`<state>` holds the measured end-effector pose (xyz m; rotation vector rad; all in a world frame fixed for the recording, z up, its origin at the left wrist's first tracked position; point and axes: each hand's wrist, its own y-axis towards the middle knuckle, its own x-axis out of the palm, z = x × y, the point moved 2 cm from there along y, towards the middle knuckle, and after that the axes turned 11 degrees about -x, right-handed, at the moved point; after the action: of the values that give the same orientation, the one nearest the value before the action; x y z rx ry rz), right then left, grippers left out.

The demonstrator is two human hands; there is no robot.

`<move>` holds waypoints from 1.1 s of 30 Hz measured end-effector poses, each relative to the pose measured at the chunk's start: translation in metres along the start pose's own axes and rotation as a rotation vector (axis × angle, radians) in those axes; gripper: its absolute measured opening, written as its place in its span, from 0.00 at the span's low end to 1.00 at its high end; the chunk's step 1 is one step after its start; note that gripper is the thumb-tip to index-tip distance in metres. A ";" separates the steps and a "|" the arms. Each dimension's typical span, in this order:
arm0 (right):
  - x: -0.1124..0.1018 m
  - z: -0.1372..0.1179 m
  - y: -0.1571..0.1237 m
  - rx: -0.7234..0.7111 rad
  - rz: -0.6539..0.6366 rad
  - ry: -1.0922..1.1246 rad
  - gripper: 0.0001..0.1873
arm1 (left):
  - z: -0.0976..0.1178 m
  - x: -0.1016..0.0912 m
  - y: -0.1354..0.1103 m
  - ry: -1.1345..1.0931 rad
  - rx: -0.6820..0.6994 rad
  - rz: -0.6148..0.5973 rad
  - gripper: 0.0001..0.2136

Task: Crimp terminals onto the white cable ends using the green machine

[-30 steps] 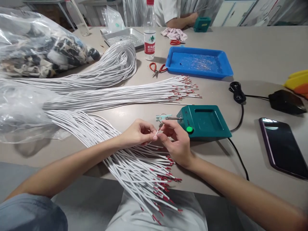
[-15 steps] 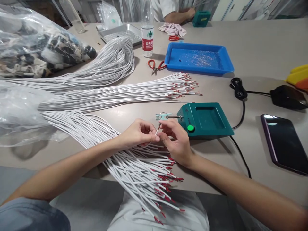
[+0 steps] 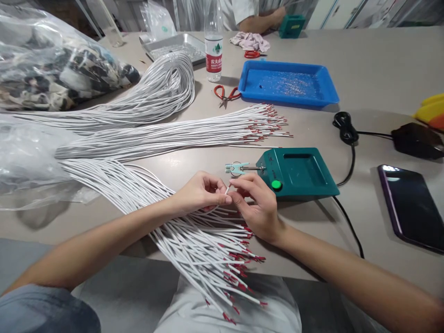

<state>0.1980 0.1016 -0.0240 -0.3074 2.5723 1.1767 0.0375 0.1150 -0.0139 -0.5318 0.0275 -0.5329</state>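
Observation:
My left hand (image 3: pixel 199 192) and my right hand (image 3: pixel 258 206) meet at the table's near middle, both pinching the tip of one thin white wire (image 3: pixel 227 189). Just beyond the fingertips sits a green box device (image 3: pixel 298 172) with a green button and a small metal clamp (image 3: pixel 239 168) sticking out of its left side. Under my hands fans a bundle of white wires with red ends (image 3: pixel 194 236), running over the table's front edge. A second bundle (image 3: pixel 180 134) lies farther back.
A blue tray (image 3: pixel 289 83), red pliers (image 3: pixel 225 95), a water bottle (image 3: pixel 214 44) and a metal tray (image 3: pixel 176 46) stand behind. Plastic bags (image 3: pixel 52 69) fill the left. A dark phone (image 3: pixel 412 208), a black cable (image 3: pixel 347 138) and an adapter lie right. Another person's arm (image 3: pixel 258 21) rests at the far edge.
Both hands stay pinched on the wire tip with only slight finger shifts. The view has tilted a little.

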 end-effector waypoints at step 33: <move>0.007 -0.003 0.003 0.459 0.091 0.250 0.07 | 0.001 0.004 -0.007 0.453 0.313 0.392 0.10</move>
<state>0.1902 0.1009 -0.0225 -0.2451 3.0029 0.5680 0.0373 0.1083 -0.0094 -0.0846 0.4642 -0.2556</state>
